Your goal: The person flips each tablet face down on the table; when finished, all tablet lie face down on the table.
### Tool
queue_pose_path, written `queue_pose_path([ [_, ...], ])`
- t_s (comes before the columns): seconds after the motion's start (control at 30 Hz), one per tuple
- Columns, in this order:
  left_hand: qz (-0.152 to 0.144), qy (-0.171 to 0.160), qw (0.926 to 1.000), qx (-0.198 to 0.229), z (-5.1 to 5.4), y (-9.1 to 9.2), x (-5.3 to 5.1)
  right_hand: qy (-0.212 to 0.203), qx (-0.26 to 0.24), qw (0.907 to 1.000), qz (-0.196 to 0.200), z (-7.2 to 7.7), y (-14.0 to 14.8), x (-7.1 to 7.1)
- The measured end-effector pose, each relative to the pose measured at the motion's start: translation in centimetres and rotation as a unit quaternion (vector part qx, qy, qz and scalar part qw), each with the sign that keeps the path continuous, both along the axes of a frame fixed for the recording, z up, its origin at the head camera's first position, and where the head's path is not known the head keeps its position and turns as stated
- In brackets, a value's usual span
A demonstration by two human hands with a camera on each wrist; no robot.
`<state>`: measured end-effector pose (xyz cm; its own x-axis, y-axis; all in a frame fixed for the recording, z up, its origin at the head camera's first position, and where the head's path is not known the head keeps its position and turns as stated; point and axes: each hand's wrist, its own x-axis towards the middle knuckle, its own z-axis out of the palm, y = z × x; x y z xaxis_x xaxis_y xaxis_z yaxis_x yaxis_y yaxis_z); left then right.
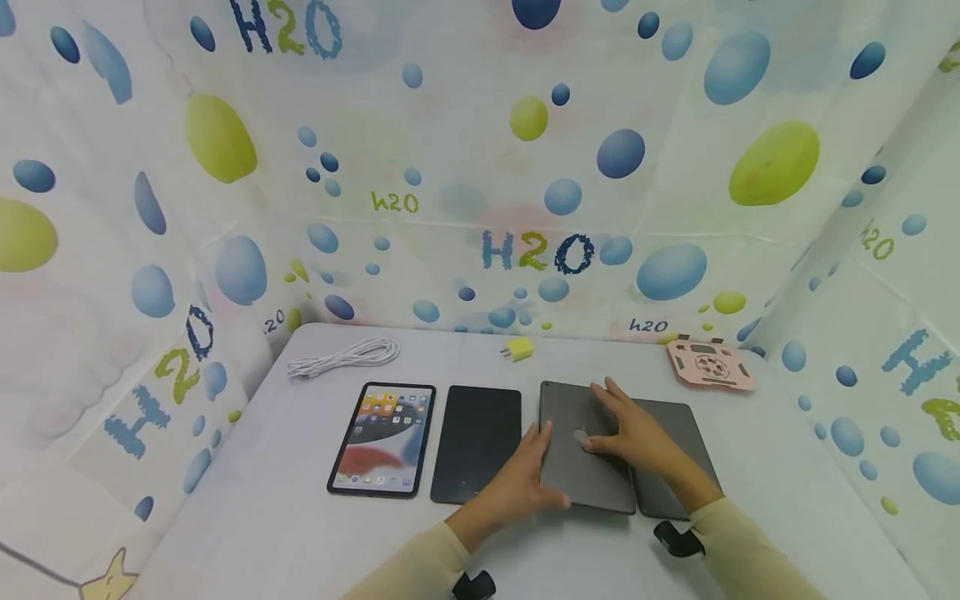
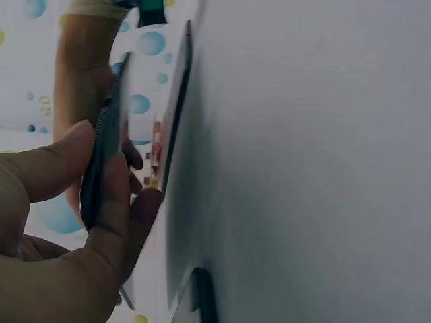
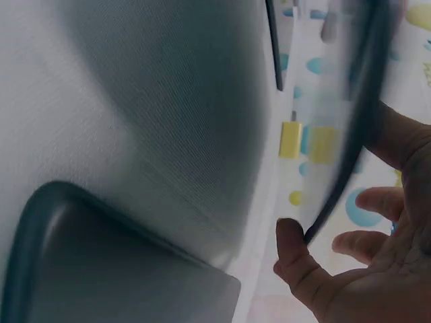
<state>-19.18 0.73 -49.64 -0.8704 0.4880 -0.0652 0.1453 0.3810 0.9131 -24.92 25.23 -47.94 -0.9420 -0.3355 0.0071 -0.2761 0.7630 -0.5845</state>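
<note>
A grey tablet (image 1: 581, 467) with a round logo on its back is tilted up off the table between both hands. My left hand (image 1: 517, 483) pinches its lower left edge, thumb on one face and fingers on the other, as the left wrist view shows around the tablet (image 2: 101, 161). At its right side, my right hand (image 1: 637, 433) holds it, thumb on the back near the logo and a fingertip (image 3: 291, 232) under the edge. Another dark grey tablet (image 1: 678, 425) lies to the right, partly covered by the right arm. Left of the hands is a black tablet (image 1: 480, 433).
A tablet with its screen lit (image 1: 386, 437) lies at the far left of the row. Behind stand a coiled white cable (image 1: 348, 357), a yellow plug adapter (image 1: 519, 348) and a pink stand-like item (image 1: 708, 364). A printed curtain (image 1: 450, 150) encloses the white table (image 1: 247, 517).
</note>
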Motion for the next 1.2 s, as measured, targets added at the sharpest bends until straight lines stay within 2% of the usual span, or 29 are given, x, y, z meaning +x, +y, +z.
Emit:
queue_pose_path([
  [0.07, 0.008, 0.044, 0.9973, -0.058, -0.4, 0.5, 0.1, 0.009, 0.009, 0.9999, 0.005, -0.3, -0.3, -0.3],
  [0.17, 0.018, 0.064, 0.9929, -0.099, -0.7, 1.1, 0.4, 0.014, 0.025, 0.9996, 0.01, -0.7, -0.6, -0.6],
  [0.3, 0.032, 0.059, 0.9904, -0.12, -0.7, 1.4, 0.5, 0.004, 0.031, 0.9995, 0.001, -1.1, -0.7, -0.7],
  [0.5, 0.043, 0.056, 0.987, -0.144, -0.3, 1.6, 0.1, 0.008, 0.04, 0.9992, -0.002, -1.5, -0.8, -1.0],
  [0.67, 0.051, 0.059, 0.9826, -0.168, -0.9, 1.8, -0.2, 0.011, 0.067, 0.9977, 0.001, -1.9, -1.0, -1.2],
  [0.8, 0.048, 0.067, 0.9781, -0.191, -1.0, 1.8, -0.2, 0.014, 0.08, 0.9967, 0.0, -2.0, -1.0, -1.1],
  [1.03, 0.036, 0.069, 0.9728, -0.218, -0.7, 2.0, 0.0, 0.023, 0.08, 0.9965, 0.003, -2.0, -0.8, -0.7],
  [1.2, 0.03, 0.083, 0.9667, -0.24, -0.6, 2.2, 0.1, 0.023, 0.086, 0.996, 0.004, -2.0, -0.7, -0.6],
])
